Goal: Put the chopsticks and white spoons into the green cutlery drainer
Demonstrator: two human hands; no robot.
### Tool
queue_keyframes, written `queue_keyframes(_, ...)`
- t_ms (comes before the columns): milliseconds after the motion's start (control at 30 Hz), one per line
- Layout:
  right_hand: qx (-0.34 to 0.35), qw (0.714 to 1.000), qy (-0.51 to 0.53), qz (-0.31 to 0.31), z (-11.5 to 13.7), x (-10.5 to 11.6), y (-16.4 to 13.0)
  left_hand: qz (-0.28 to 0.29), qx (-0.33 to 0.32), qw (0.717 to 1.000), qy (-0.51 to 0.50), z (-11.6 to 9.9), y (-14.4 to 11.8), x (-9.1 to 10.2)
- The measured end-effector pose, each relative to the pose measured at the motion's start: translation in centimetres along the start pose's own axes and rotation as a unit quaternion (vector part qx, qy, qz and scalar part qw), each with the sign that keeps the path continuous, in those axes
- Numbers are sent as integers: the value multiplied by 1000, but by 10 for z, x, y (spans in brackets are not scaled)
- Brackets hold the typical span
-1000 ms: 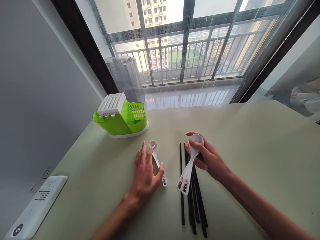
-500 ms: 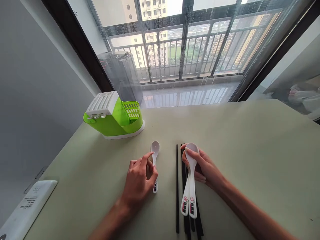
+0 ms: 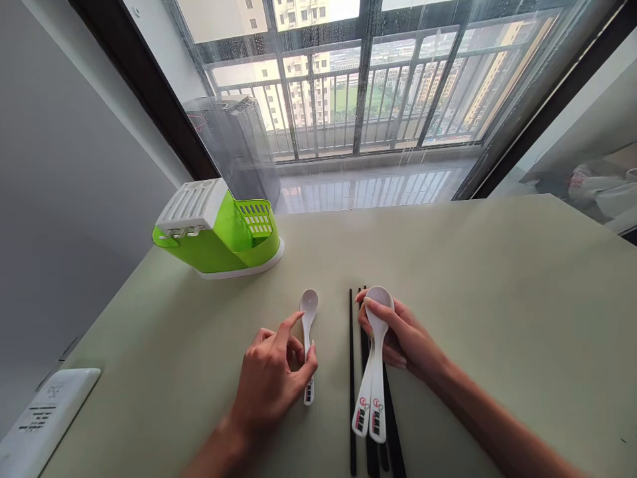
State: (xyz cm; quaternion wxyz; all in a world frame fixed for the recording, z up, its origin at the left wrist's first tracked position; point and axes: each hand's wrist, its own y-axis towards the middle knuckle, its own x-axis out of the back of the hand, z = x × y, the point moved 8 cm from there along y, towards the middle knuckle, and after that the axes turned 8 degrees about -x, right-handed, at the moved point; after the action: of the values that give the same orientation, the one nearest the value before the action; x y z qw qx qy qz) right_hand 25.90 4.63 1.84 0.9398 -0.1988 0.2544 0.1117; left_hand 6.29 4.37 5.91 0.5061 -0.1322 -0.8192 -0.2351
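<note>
A small white spoon [image 3: 309, 303] is at the middle of the table, its bowl pointing away from me. My left hand [image 3: 273, 372] has its thumb and fingers on either side of that spoon's handle, with the index finger stretched toward the bowl. Whether the spoon is just off the table I cannot tell. My right hand [image 3: 403, 332] holds two white spoons [image 3: 378, 372], stacked at the bowls, their printed handles fanned slightly toward me. Beneath them lie several black chopsticks [image 3: 352, 398], partly covered by the spoons and hand.
A green utensil caddy [image 3: 219, 249] with a white slotted top stands at the back left of the pale table [image 3: 472, 265]. At the left edge lies a white printed object [image 3: 54, 411]. Beyond the table is a large window [image 3: 363, 99] onto a balcony.
The spoon at my left hand has shifted slightly toward me, and the thumb now crosses its handle. My right hand keeps its two spoons nearly in place. The view has shifted a little.
</note>
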Motion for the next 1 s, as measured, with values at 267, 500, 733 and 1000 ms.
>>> queue_keyframes(267, -4, 1000, -21, 9, 2, -3, 1, 15, 77, 994, -74, 7, -2, -2)
queue_keyframes(500, 4, 999, -22, 23, -1, -2, 3, 48, 177, 937, -297, 1, -4, -14)
queue_keyframes(733, 10, 998, -58, 31, 1, -3, 1, 64, 155, 887, -431, -24, -13, -27)
queue_keyframes(1000, 2, 992, -110, 62, -8, -3, 2, 94, 93, 877, -461, -39, -15, -31)
